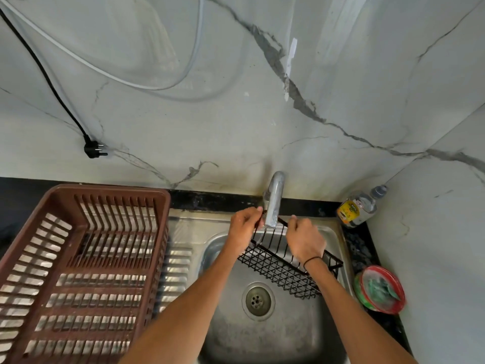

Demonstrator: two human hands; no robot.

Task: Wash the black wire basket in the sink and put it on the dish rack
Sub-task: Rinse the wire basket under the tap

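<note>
The black wire basket (280, 269) hangs tilted over the steel sink (265, 334), its upper edge just under the tap (274, 199). My left hand (242, 227) grips the basket's top rail on the left of the spout. On the right of the spout my right hand (304, 239) holds the same rail with curled fingers; a black band circles that wrist. The brown plastic dish rack (78, 261) stands on the drainboard to the left of the sink, with nothing in it.
A dish soap bottle (359, 206) lies in the back right corner. A round tub with a green scrubber (380, 290) sits on the counter right of the sink. A black plug (93, 149) and cables hang against the marble wall.
</note>
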